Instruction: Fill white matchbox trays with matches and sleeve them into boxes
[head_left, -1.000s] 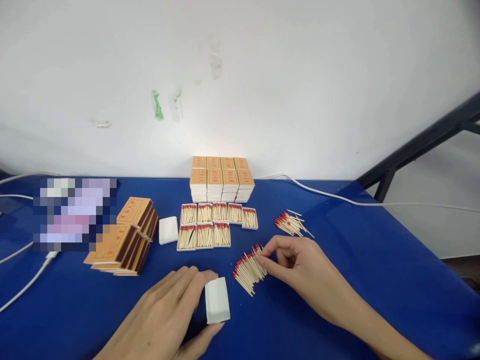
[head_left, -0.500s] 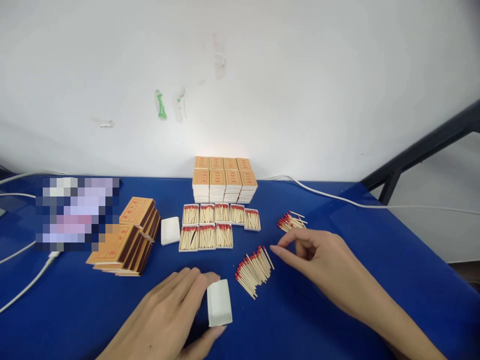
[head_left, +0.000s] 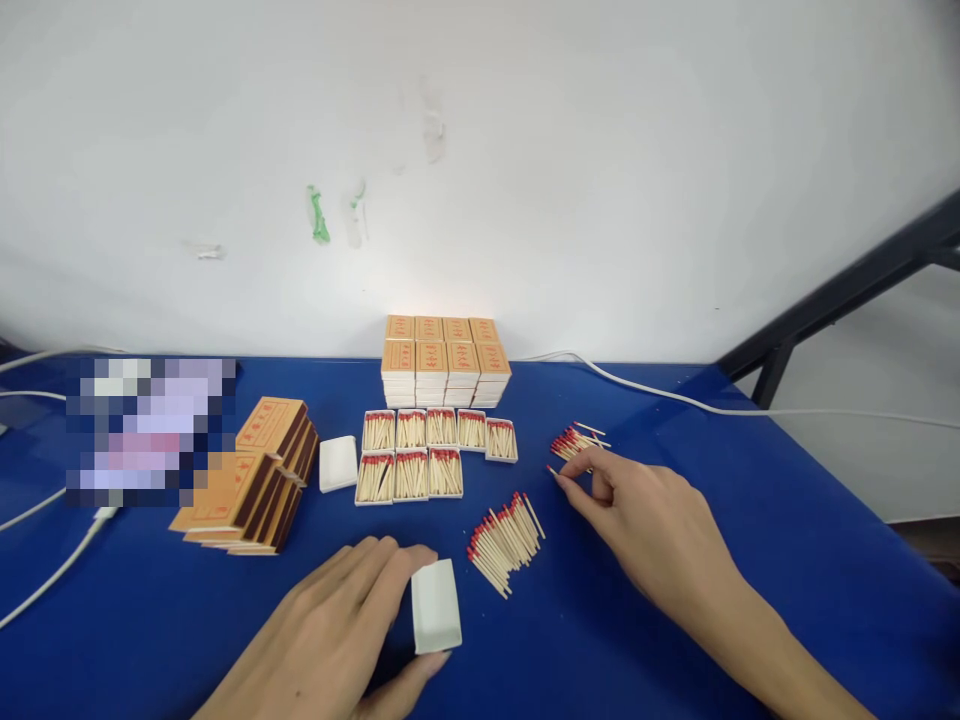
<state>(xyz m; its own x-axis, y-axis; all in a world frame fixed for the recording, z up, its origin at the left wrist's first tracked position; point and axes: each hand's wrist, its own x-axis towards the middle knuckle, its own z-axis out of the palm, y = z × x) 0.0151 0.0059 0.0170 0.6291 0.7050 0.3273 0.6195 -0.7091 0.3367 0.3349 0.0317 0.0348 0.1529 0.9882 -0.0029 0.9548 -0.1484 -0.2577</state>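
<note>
Right hand [head_left: 651, 522] now pinches 1 match [head_left: 552, 470], left hand [head_left: 324, 622] still gripping white tray [head_left: 436, 605]

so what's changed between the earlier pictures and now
The right hand moved right and away from the near pile of matches, up beside the far pile. Its fingertips have let go at the near pile and now pinch a match. The left hand still holds the white box between thumb and fingers; the filled boxes and both stacks stayed put.
</note>
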